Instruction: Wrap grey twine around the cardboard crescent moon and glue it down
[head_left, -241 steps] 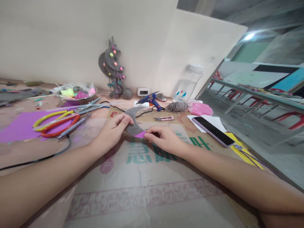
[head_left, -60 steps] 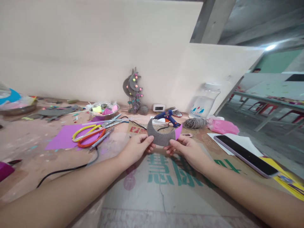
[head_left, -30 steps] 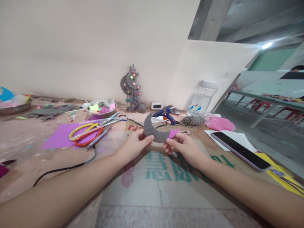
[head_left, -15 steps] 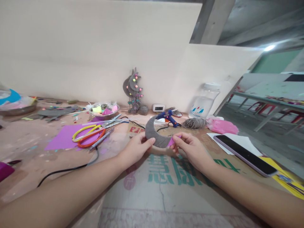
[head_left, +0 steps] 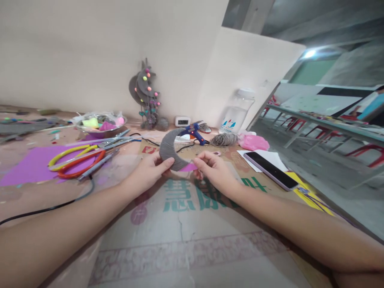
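A crescent moon [head_left: 171, 150], mostly covered in grey yarn, is held up over the cardboard between my two hands. Its right tip shows bare purple. My left hand [head_left: 151, 168] grips the grey lower left curve, thumb in front. With thumb and fingers, my right hand [head_left: 211, 168] pinches the purple tip; some of its fingers are hidden behind. Just behind the moon lies a blue glue gun [head_left: 196, 132], with a ball of grey yarn [head_left: 224, 139] to its right.
Scissors [head_left: 76, 160] with yellow and orange handles rest on purple sheets [head_left: 24, 162] at left. A metal bowl [head_left: 100, 132], a decorated moon ornament [head_left: 145, 94], a small clock [head_left: 182, 121] and a bottle [head_left: 237, 112] stand along the wall. A phone [head_left: 270, 170] lies at right.
The view has turned to the right, so the table's things sit further left. More of the purple tip shows beside my right hand. Both hands still hold the moon.
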Tool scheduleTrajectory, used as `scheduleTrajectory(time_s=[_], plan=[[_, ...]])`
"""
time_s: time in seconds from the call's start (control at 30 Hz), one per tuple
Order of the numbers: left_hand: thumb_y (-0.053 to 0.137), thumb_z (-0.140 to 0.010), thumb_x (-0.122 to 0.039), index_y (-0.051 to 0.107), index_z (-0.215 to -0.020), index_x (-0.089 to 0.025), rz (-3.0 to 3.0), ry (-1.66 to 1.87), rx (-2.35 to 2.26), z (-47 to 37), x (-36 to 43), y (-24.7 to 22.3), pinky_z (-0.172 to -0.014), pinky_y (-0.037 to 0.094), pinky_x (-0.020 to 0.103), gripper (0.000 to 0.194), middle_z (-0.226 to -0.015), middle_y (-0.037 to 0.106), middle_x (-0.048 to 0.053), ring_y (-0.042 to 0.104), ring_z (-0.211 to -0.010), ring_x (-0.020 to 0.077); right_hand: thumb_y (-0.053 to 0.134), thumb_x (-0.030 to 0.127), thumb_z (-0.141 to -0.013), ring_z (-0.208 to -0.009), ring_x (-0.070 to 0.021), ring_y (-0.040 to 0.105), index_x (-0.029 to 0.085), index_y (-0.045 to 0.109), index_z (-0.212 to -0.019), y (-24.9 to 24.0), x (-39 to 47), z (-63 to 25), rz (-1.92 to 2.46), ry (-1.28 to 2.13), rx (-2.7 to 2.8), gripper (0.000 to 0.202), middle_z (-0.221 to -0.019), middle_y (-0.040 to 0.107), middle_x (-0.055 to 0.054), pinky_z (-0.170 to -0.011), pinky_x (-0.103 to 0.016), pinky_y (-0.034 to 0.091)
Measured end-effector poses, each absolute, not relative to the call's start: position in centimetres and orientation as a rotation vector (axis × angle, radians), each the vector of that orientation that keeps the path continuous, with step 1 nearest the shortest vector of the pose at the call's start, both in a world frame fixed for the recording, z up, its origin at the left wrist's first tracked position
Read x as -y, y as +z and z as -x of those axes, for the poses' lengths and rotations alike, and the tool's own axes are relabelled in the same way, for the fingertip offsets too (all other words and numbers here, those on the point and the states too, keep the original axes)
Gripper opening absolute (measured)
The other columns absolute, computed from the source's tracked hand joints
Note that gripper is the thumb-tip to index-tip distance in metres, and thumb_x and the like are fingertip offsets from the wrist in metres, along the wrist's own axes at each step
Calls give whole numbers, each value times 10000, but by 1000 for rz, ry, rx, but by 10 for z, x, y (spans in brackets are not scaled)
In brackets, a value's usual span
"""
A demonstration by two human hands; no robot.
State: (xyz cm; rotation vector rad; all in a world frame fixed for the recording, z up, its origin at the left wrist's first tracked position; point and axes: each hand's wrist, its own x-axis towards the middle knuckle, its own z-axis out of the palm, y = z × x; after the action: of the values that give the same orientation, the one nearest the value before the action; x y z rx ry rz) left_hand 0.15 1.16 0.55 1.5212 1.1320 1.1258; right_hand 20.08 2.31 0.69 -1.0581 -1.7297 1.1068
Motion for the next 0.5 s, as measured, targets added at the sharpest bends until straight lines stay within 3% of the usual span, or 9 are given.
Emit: scheduleTrajectory(time_s=[0.1,0.23,0.37,0.5], plan=[[575,-769,-365,654,-892,-150,-1500,1124,-1105,-1,-12,4,-713,434,276,260,-874,687,49,596,-798,187,572,380,-804,-476,-59,456,200,464,-776,8,-23,-202,1016,997,1662,211,-591,476,70,-476,-193,386],[568,-775,-372,639,-934,-146,-1510,1115,-1066,1,-14,0,-764,432,290,284,-958,676,67,592,-876,202,552,360,-818,-515,-72,495,197,552,-931,11,-20,-202,1012,998,1760,198,-701,536,30,-499,-214,424],[558,-780,-387,623,-918,-137,-1531,1099,-1071,1,-15,0,-715,425,277,293,-854,654,46,583,-817,187,486,326,-860,-492,-56,494,191,605,-922,11,-20,-202,1049,1011,1841,190,-764,585,8,-487,-207,415],[559,-777,-409,610,-862,-132,-1479,1081,-1113,2,-14,-2,-599,387,245,293,-690,581,-1,520,-623,131,474,313,-869,-481,-48,509,204,579,-982,8,-24,-203,944,1292,1735,189,-875,600,-9,-473,-210,429]])
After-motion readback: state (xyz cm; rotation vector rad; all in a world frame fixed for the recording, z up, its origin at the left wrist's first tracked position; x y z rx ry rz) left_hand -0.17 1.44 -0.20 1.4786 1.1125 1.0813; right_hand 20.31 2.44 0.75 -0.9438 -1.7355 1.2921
